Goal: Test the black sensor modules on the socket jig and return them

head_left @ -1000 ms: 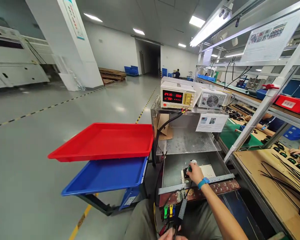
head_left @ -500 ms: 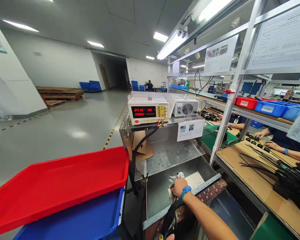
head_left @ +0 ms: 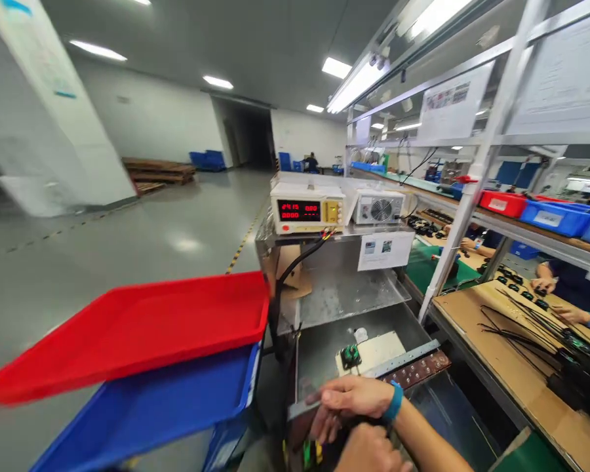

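My right hand [head_left: 351,400], with a blue wristband, lies at the front metal rail [head_left: 413,357] of the test bay. Its fingers are pressed together and bent down over the rail's left end; anything they hold is hidden. My left hand [head_left: 371,451] is just below it at the picture's bottom edge, smeared, fingers not showing. Behind the hands, a small black-and-green part [head_left: 350,356] sits on a cream fixture plate [head_left: 378,351]. Green and yellow clips [head_left: 309,453] show under the hands.
A meter with red digits [head_left: 307,210] and a fan unit [head_left: 379,210] stand on the steel shelf. Red tray [head_left: 142,328] above blue tray [head_left: 152,406] on the left. To the right, a cardboard-topped bench [head_left: 476,321] with black cables, other people's hands [head_left: 543,285], and blue and red bins.
My right hand has come off the black-and-green part on the plate and drawn back to the front rail, beside my left hand. The view has swung slightly.
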